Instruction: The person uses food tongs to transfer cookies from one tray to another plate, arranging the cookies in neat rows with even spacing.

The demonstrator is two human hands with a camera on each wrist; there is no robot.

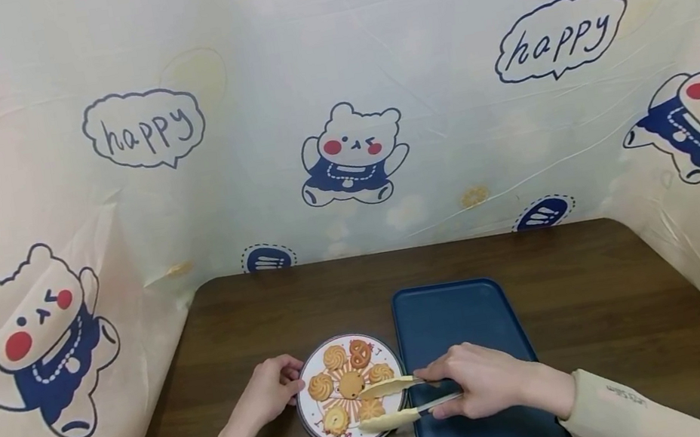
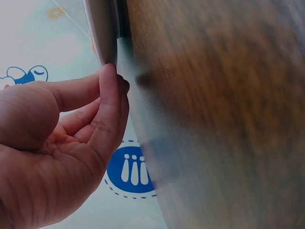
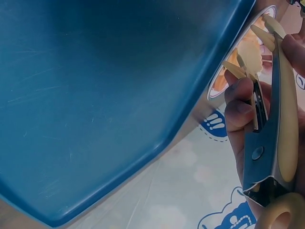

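A round white plate point(image 1: 317, 411) bears several golden cookies point(image 1: 335, 358) of different shapes, one of them a pretzel shape point(image 1: 360, 353). At its left rim my left hand point(image 1: 271, 388) pinches the edge between thumb and fingers; the left wrist view shows the thumb and fingertips meeting at the plate's rim point(image 2: 102, 33). My right hand point(image 1: 485, 379) grips metal tongs point(image 1: 439, 401) with cream-coloured tips. The tips stand apart over the plate's right half, near a flower-shaped cookie point(image 1: 371, 408). Whether they touch a cookie I cannot tell.
A dark blue rectangular tray point(image 1: 451, 317) lies right of the plate, under my right hand. Both rest on a brown wooden table point(image 1: 295, 303). Behind and at the sides hangs a pale curtain point(image 1: 438, 166) printed with cartoon bears.
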